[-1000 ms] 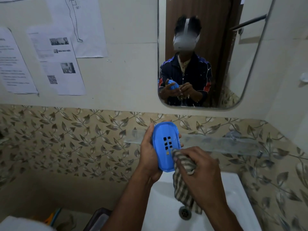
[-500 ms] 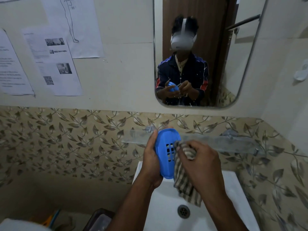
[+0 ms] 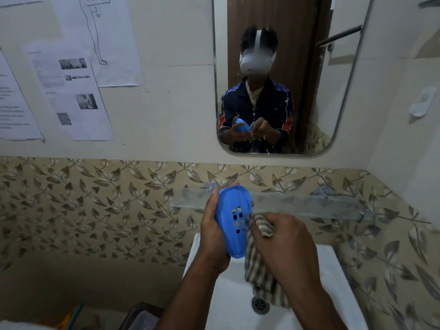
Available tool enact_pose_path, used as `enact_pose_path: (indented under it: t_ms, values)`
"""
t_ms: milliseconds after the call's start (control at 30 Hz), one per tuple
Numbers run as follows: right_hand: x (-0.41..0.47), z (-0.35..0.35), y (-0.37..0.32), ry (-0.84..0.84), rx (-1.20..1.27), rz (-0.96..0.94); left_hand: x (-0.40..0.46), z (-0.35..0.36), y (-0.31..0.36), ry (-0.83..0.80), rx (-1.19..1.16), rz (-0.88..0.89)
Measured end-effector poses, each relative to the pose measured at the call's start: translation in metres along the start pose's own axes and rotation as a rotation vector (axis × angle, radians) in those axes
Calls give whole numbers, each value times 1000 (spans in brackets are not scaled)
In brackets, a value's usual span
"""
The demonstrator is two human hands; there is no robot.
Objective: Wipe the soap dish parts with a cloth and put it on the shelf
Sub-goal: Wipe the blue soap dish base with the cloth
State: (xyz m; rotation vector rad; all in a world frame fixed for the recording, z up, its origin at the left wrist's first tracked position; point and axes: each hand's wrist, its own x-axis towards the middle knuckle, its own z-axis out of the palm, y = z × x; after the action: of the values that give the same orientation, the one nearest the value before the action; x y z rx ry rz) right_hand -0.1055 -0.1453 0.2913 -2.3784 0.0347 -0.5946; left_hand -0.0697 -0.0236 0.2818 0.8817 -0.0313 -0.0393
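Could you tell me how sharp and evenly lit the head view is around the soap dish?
In the head view, the blue soap dish part and checked cloth are fairly sharp; light is dim, the mirror reflection soft, and the glass shelf bows from wide-angle distortion.

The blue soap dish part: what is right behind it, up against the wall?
Behind the blue soap dish part runs a clear shelf on the leaf-patterned wall. The stretch directly behind the part and left hand is covered.

Dim, flat indoor light, soft focus throughout, wide-angle bending at the edges, murky lower left corner
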Motion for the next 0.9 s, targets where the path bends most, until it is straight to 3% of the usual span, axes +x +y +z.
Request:
enact_pose_path:
  t_ms: [100,233,433,533,733,900]
  values:
    - [-2,-1,3,-58,14,-2,0,-3,-2,-4,-28,1]
    - [15,2,-3,120,102,-90,-2,4,-2,1,-13,-6]
    - [11,8,-3,240,181,-224,-6,3,-1,-68,77,-80]
    - [18,5,-4,208,130,-198,-7,3,-5,-43,97,-99]
    - [14,-1,5,-45,96,-47,-1,-4,-7,37,25,-60]
    - [25,2,-1,142,145,-117,-2,2,-11,1,38,-78]
